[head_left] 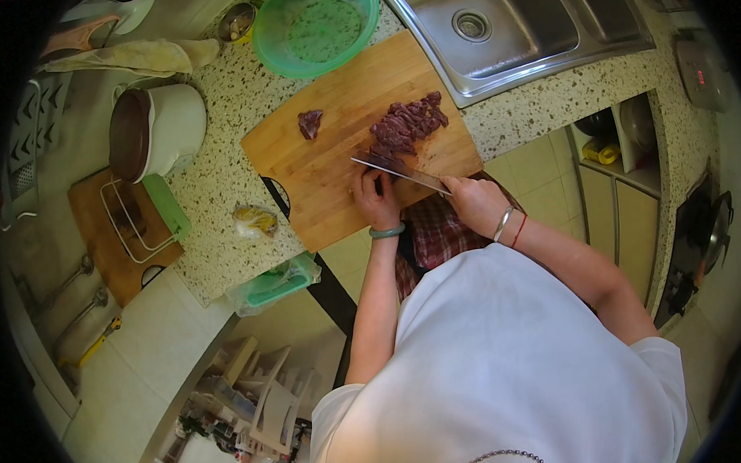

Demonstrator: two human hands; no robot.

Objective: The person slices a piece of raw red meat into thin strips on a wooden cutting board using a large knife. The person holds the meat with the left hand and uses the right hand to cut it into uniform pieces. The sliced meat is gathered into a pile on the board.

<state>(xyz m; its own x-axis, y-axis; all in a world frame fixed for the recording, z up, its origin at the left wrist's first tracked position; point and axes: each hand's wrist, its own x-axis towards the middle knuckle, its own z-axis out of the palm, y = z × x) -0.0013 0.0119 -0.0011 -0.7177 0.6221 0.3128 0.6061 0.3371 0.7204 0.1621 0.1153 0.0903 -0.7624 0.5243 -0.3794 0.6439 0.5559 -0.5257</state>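
Right hand [474, 202], fingers clamped on knife [405, 175]; left hand [376, 200], fingers curled, grip unclear. Slicing looks mostly done from here: cut meat [408, 126] upper centre, one meat chunk [310, 124], apparently unsliced, upper left-centre.

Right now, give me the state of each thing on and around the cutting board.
Meat heap: cut into pieces
Knife: gripped, blade at the near end of the heap
Right hand: closed around the knife's handle
Left hand: fingers curled, close beside the blade
Lone meat piece: apart from the heap
Cutting board: lying flat
Green bowl: upright, uncovered
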